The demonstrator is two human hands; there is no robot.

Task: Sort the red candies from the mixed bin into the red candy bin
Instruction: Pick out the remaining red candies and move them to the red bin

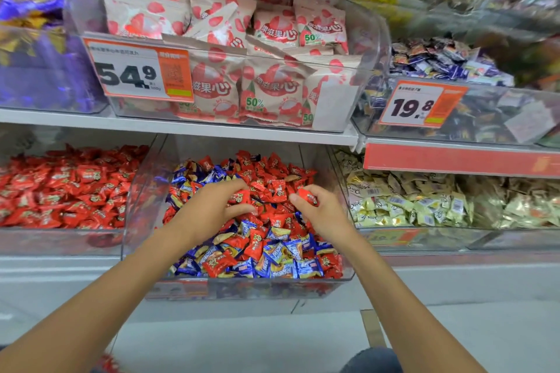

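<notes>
Pinching crinkly, glossy red candies [307,196]

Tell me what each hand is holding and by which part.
The left hand pinches a red candy across its middle, thumb below, fingers above. The right hand pinches a second red candy by its underside with its fingertips.

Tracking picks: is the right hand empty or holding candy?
Holding. The right hand pinches a red candy over the mixed bin.
</notes>
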